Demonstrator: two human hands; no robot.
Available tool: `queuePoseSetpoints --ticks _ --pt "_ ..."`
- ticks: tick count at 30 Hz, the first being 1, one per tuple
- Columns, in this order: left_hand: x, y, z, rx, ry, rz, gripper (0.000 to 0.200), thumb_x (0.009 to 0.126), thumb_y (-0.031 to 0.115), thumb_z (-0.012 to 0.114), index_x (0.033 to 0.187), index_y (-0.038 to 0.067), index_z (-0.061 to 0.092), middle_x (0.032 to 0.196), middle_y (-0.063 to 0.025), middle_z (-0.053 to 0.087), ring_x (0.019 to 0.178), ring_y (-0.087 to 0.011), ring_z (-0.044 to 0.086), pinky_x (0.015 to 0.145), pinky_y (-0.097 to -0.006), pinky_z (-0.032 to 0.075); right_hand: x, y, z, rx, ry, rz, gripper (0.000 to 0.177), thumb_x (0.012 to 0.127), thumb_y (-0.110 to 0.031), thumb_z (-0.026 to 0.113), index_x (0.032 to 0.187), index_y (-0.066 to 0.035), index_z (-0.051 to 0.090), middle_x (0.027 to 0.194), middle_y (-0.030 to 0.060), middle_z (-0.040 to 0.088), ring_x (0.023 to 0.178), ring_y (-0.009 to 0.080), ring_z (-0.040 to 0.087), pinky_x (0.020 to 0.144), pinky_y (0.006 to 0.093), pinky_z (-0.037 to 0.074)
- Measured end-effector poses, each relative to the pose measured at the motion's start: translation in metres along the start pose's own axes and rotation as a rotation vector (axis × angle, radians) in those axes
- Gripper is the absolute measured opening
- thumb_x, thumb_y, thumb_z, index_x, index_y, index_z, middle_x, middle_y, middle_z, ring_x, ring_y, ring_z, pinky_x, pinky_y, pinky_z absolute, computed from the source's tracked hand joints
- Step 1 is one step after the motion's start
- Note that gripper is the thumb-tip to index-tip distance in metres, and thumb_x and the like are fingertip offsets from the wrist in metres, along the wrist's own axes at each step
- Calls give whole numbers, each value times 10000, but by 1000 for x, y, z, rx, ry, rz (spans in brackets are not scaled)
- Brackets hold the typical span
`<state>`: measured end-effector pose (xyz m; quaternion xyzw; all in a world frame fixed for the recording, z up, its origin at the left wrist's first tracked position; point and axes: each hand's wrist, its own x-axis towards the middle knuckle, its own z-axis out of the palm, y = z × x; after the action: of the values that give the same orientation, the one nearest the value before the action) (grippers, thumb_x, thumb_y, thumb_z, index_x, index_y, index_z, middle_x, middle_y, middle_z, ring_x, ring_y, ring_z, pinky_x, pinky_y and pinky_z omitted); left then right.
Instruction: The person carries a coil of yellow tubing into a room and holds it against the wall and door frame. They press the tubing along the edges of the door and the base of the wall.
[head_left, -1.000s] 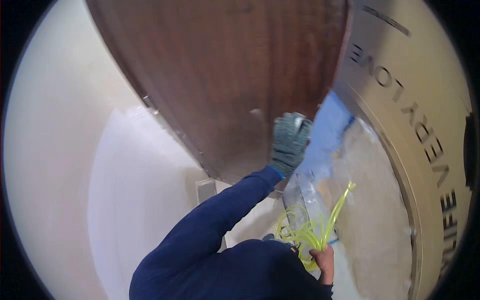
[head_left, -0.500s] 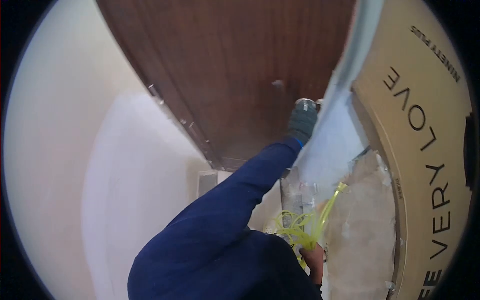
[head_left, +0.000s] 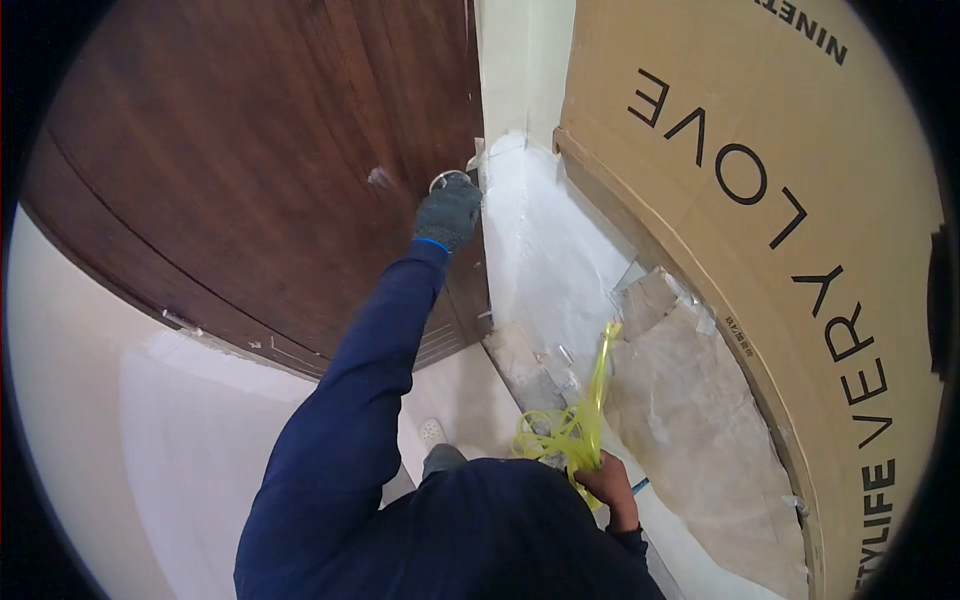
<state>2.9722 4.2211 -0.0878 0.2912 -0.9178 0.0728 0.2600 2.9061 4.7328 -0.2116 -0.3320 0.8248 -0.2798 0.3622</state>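
Observation:
My left hand (head_left: 448, 213), in a dark grey knitted glove, reaches forward and is closed around a round door knob (head_left: 450, 180) near the right edge of a dark brown wooden door (head_left: 270, 150). The glove covers much of the knob. Low in the view, my bare right hand (head_left: 606, 480) grips a loose bundle of glossy yellow plastic strapping (head_left: 572, 425). One end of the bundle sticks up above the fist, while loops hang to its left.
Along the right side stands a large printed cardboard box (head_left: 720, 200). Worn brown sheeting (head_left: 680, 400) covers the floor beside it. A pale wall (head_left: 190, 450) lies to the left. My light-coloured shoe (head_left: 431, 433) shows below the door.
The view has turned, so the door, knob and gloved hand appear further left. My shoe has come into sight. Both hands keep their holds.

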Motion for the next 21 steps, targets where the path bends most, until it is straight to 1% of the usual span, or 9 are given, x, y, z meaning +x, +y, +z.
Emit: queuePoseSetpoints --ticks 2,3,5,9,11,12,14,17,21 --pt "0 -3 -3 -13 42 92 181 844 202 530 893 82 656 1025 -153 595 863 -337 640 700 -481 541 8 -12 0 -73 -46 -52 347 681 -190 704 964 -2 635 766 146 671 674 236 663 667 354 518" --pt "2 -3 -1 -23 32 85 181 844 202 530 893 82 656 1025 -153 595 863 -337 640 700 -481 541 13 -12 2 -80 -54 -39 347 681 -190 704 964 -2 635 766 146 671 674 236 663 667 354 518" --pt "8 -1 3 58 -55 -38 201 850 217 519 897 87 665 1015 -148 604 873 -340 637 708 -479 539 23 -14 6 -99 -76 -86 344 680 -192 703 961 -5 635 750 142 669 668 232 659 661 353 513" --pt "8 -2 8 25 -33 -74 217 855 232 513 902 96 677 1012 -141 610 869 -332 640 705 -481 537 29 -37 -2 -122 -141 -69 383 674 -243 710 964 -5 635 854 188 677 787 309 657 740 381 500" --pt "14 1 12 110 -94 -191 216 854 229 512 886 105 687 993 -135 616 865 -324 643 693 -482 537 33 -42 -4 -126 -159 -44 395 673 -256 708 969 -6 632 875 202 673 813 336 649 755 392 497" --pt "14 0 15 105 -100 -187 216 854 229 512 886 105 687 993 -135 616 865 -324 643 693 -482 537 35 -43 -6 -129 -170 -25 407 673 -270 705 974 -7 630 896 216 668 839 363 642 771 403 494" --pt "14 -6 13 43 -1 -73 156 791 224 584 878 123 665 998 -136 597 925 -349 609 752 -491 522 47 -40 -4 -161 -172 -56 413 671 -275 703 980 -10 629 900 220 666 847 373 638 773 410 494" --pt "11 -4 3 63 -37 -33 144 795 220 582 873 132 665 996 -129 589 942 -343 598 754 -490 521 46 -39 -3 -218 -202 -60 422 669 -287 698 987 -18 629 916 225 663 867 388 630 784 421 494" --pt "12 -2 -7 11 -82 -77 153 795 210 578 889 130 668 1003 -130 591 965 -338 593 790 -479 514 39 -36 -2 -160 -236 -88 451 669 -325 702 1004 -30 633 948 220 663 896 392 624 802 426 493"
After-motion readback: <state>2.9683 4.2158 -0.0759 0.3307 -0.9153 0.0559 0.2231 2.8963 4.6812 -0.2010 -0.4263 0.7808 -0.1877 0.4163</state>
